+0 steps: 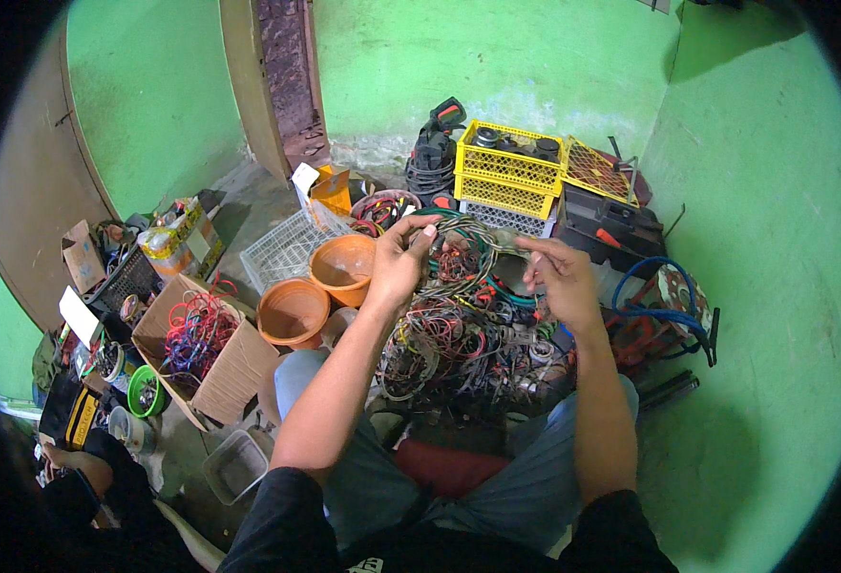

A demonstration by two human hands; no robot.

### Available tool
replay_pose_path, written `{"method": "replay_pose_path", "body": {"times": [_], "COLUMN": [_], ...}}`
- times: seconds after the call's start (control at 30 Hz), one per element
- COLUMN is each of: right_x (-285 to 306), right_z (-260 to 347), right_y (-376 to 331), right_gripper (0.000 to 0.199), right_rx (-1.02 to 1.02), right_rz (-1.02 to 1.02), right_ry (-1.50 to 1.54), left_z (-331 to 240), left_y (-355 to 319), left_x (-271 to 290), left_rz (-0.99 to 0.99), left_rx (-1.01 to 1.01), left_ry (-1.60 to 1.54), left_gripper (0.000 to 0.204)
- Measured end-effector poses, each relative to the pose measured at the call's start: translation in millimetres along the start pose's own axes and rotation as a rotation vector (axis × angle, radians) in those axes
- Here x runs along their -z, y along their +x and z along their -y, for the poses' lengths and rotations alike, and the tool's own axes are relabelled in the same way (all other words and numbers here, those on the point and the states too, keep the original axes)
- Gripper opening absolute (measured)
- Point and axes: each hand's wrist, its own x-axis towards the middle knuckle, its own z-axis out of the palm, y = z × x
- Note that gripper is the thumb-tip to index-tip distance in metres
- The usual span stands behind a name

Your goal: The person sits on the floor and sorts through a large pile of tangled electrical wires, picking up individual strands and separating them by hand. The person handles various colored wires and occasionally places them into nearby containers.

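Observation:
My left hand is raised and pinches a bundle of thin wires, green and pale, that loops across to my right hand. That hand also has its fingers closed on the same bundle, at its right end. Both hands hover above a big tangled heap of coloured wires lying on the floor between my knees. I sit with legs in blue jeans, apart, around the heap.
Two orange plastic bowls and a white wire basket sit left of the heap. A cardboard box of coloured wires is further left. Yellow crates stand by the green wall, blue hose at right. Another person's arm shows bottom left.

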Motion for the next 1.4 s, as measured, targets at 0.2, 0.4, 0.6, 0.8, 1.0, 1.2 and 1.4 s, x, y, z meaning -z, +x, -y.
{"method": "replay_pose_path", "body": {"times": [0.2,0.4,0.6,0.8,1.0,1.2,1.4], "right_x": [-24.7,-32.9,-39.7,-49.3,-23.0,-14.1,-8.1], "right_z": [-10.4,-11.3,-0.6,-14.5,7.8,22.4,8.7], "right_y": [-1.5,-1.7,-9.5,-10.0,-7.8,-8.0,-5.1], "right_gripper": [0.030,0.030,0.024,0.029,0.023,0.013,0.015], "right_rx": [0.108,0.096,0.017,0.085,0.238,0.371,0.500], "right_rz": [0.027,0.037,0.036,0.079,0.185,0.154,0.108], "right_ry": [-0.149,-0.087,-0.320,-0.341,-0.503,-0.558,-0.712], "left_z": [-2.4,0.7,-8.4,3.2,-5.3,-14.7,-20.3], "left_y": [-3.8,0.5,-12.2,-12.6,-8.0,-11.8,-10.9], "left_x": [-1.7,3.1,-7.8,-17.9,-2.7,-2.6,-1.6], "left_rz": [0.090,0.149,0.106,0.337,0.327,0.373,0.426], "left_rx": [0.105,0.185,-0.335,-0.449,-0.356,-0.252,-0.104], "left_ry": [-0.119,0.004,0.758,0.640,0.764,0.828,0.804], "left_gripper": [0.021,0.024,0.044,0.036,0.024,0.028,0.028]}}
